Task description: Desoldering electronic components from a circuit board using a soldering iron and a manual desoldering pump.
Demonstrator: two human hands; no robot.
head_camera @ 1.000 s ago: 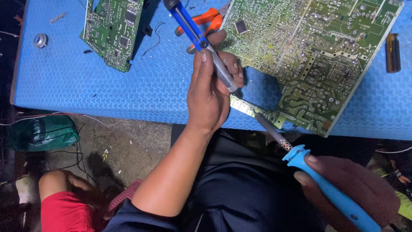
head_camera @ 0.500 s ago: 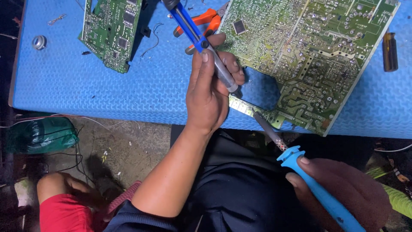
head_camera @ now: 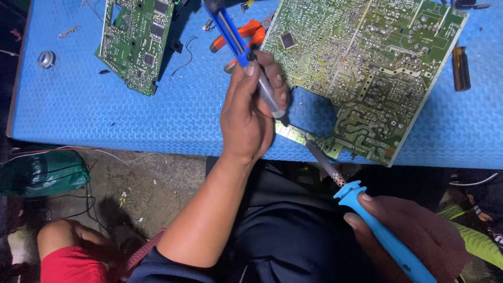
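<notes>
Left hand (head_camera: 246, 112): clamped around a blue-and-grey desoldering pump (head_camera: 246, 57), tip at 5 o'clock.
Right hand (head_camera: 414, 236): closed around a blue-handled soldering iron (head_camera: 367, 209), tip on the large green circuit board (head_camera: 367, 73).

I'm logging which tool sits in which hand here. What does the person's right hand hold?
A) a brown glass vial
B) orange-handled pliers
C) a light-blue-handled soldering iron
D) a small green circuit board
C: the right hand wraps the light-blue handle of the soldering iron, whose metal tip points up at the near edge of the large circuit board; the orange-handled pliers lie unheld on the blue mat.
</notes>
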